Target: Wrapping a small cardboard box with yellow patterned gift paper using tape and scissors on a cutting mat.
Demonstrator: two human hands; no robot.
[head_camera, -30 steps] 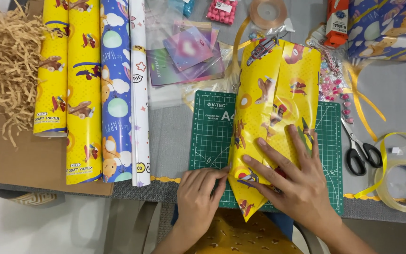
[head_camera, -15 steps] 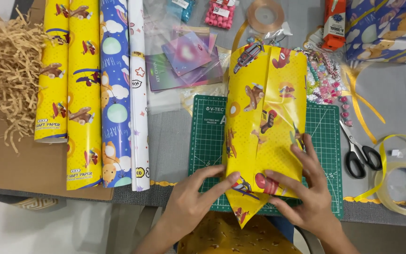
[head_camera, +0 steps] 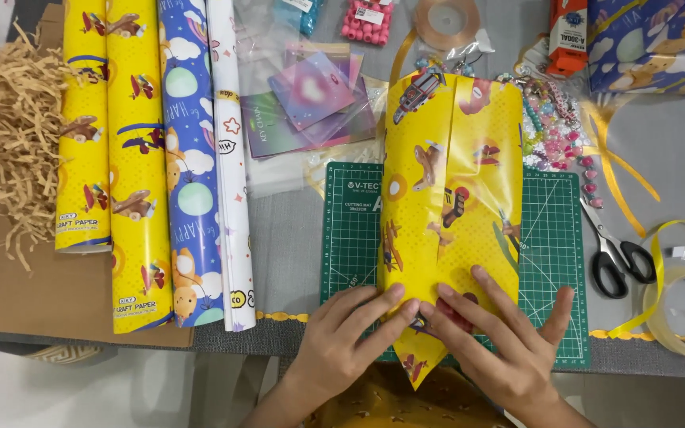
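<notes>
Both our hands flat, fingers spread, gripping nothing: left hand (head_camera: 342, 337) and right hand (head_camera: 497, 345) press the yellow plane-print paper-wrapped parcel (head_camera: 449, 198) onto the green cutting mat (head_camera: 552, 238) at the grey table's (head_camera: 295, 230) near edge.

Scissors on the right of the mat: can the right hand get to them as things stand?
Probably yes. The scissors lie in the open on the grey table, just past the mat edge, with nothing between them and the right hand. That hand is pressing the yellow package, so it must let go.
</notes>
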